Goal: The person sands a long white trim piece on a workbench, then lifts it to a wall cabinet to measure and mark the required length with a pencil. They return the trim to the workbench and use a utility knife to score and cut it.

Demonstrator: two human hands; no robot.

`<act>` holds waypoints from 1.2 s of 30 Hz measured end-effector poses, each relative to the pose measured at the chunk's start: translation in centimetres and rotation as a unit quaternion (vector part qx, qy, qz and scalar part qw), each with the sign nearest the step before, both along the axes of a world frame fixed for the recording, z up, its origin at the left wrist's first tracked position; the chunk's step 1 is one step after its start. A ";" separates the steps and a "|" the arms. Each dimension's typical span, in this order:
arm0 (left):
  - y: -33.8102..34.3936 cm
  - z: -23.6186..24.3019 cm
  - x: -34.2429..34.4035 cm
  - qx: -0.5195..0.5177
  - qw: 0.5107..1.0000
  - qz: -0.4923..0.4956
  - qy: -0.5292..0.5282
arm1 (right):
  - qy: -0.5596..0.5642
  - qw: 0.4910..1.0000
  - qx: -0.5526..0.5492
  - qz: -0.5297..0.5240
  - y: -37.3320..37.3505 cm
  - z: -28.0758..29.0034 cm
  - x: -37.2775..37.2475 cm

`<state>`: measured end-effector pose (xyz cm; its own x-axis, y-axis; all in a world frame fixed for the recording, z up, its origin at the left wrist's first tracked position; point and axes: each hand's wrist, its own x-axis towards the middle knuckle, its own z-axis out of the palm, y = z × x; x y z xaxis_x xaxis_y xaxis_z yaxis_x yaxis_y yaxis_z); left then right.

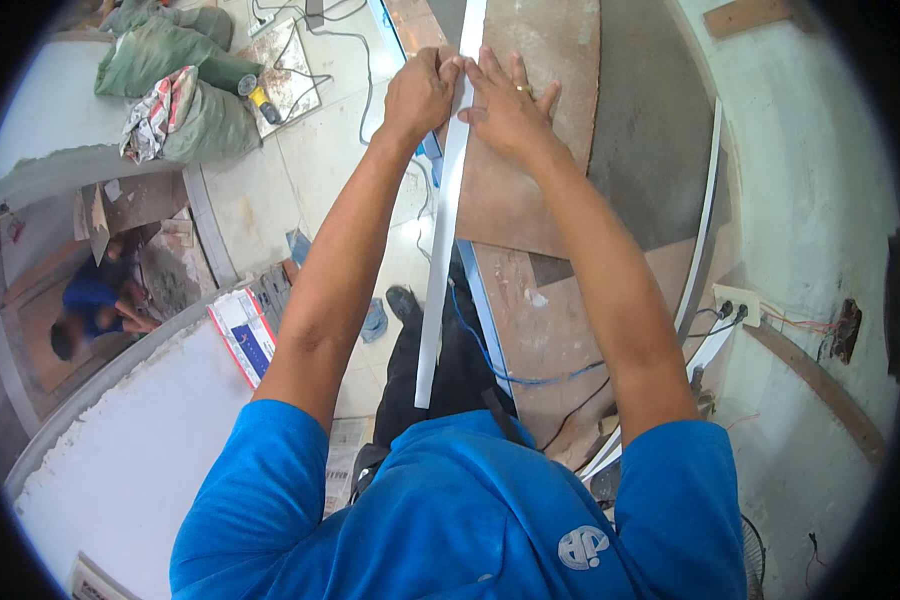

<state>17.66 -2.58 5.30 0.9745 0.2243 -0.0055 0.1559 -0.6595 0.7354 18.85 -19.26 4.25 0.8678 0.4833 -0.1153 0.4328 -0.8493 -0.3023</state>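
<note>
The person holds a long, thin white strip up in front of them, and it runs from near their tummy up past both hands to the top of the picture. The left hand is curled tight around the strip's left edge, with the fingers closed on it. The right hand lies flat and open, fingers spread, with the thumb side pressed on the strip's right edge and the rest of the hand on the brown board behind it. The two hands are close together, with only the strip between them. The strip looks light and thin, and I think it will bend and wobble if held at just one end. It looks smooth, so it could slip. The best places to hold it seem to be its long edges, with the hands a bit apart so it stays straight. Down on the floor, at the top left, lie green sacks that look full and lumpy, but I cannot tell what is inside them. A white and blue box lies near the left elbow, and it looks shut. Another person in blue bends down far away on the left.
</note>
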 end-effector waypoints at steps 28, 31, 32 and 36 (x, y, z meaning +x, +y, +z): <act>-0.7 0.2 -4.6 -0.008 1.000 -0.010 0.019 | 0.022 0.999 0.036 -0.010 -0.8 1.8 0.3; 0.0 -0.1 -1.6 0.032 0.999 -0.017 -0.011 | 0.040 0.996 0.073 0.024 -2.0 1.1 -1.6; 0.3 -0.6 -0.8 0.034 0.999 -0.016 -0.034 | 0.042 0.996 0.053 0.051 -2.2 1.5 -3.2; 0.0 0.0 1.1 0.036 0.999 -0.010 0.016 | 0.037 0.997 0.033 0.058 -2.4 1.2 -3.7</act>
<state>18.81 -2.57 5.31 0.9783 0.2061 -0.0208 0.1647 -0.7134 0.6811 15.14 -21.66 5.46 0.7959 0.5887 -0.1413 0.5017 -0.7720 -0.3902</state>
